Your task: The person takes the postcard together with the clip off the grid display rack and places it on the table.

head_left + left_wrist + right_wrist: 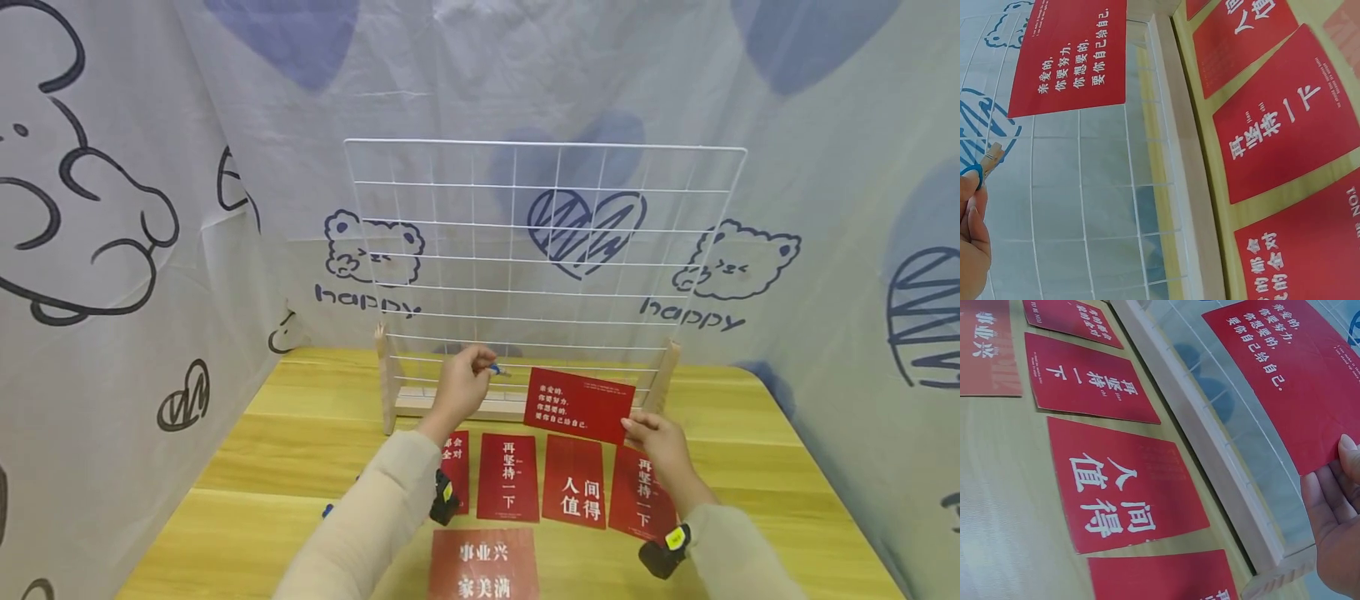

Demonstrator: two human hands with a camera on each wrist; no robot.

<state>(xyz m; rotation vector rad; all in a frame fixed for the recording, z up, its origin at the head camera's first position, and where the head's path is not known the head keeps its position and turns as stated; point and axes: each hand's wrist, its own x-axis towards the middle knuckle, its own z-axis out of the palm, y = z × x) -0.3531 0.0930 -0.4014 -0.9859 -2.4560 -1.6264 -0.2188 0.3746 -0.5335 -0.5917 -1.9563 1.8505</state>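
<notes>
My right hand [660, 446] pinches a red card [577, 406] by its lower right corner, between thumb and fingers. White lettering covers the card, which is raised in front of the white wire grid [558, 242]. Left of it, my left hand [467, 383] pinches a small wooden clothespin [991, 159] with a blue part at the fingertips. The clothespin's wooden end points toward the card, with a gap between them. In the right wrist view, the thumb [1350, 456] lies on the card's printed face and the other fingers are behind it.
The grid stands upright in a wooden base [420, 403] on the wood-grain table [757, 467]. Several red cards lie in a row before it, among them one card [507, 477] near the middle. A lighter red card [483, 560] lies nearer. Small blue items [327, 510] sit beside the left sleeve.
</notes>
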